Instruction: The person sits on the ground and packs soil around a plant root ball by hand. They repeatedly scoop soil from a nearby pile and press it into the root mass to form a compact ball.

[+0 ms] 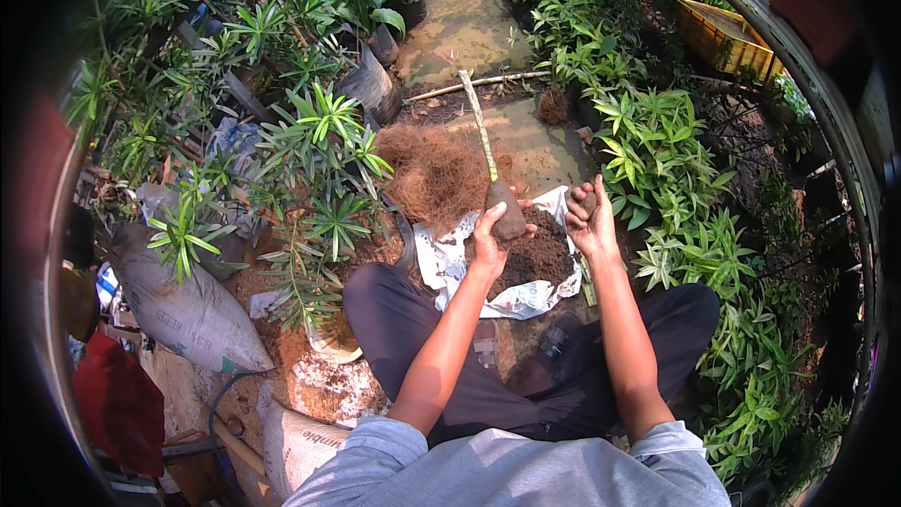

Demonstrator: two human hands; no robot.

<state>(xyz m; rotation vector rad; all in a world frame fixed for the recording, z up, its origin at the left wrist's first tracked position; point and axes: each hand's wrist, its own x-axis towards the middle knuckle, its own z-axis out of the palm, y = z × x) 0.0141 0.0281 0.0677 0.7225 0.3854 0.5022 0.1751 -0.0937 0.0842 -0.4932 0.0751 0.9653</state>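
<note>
My left hand (489,242) is closed round a smooth lump of brown soil (508,210) packed on the lower end of a stem cutting (480,127). The pale green, leafless cutting stands nearly upright, leaning a little left at its top. My thumb presses on the lump, and fingertips show on its far side. My right hand (591,219) is raised to the right of the lump, apart from it, palm up with loosely bent, soil-darkened fingers and nothing visible in them. Below both hands, dark loose soil (535,261) lies on a white plastic sack (527,300).
A heap of brown coir fibre (427,174) lies just beyond the sack. Potted leafy plants (338,131) crowd the left, and a row of green plants (690,197) runs along the right. Filled sacks (192,305) lie at left; a yellow crate (727,38) stands far right.
</note>
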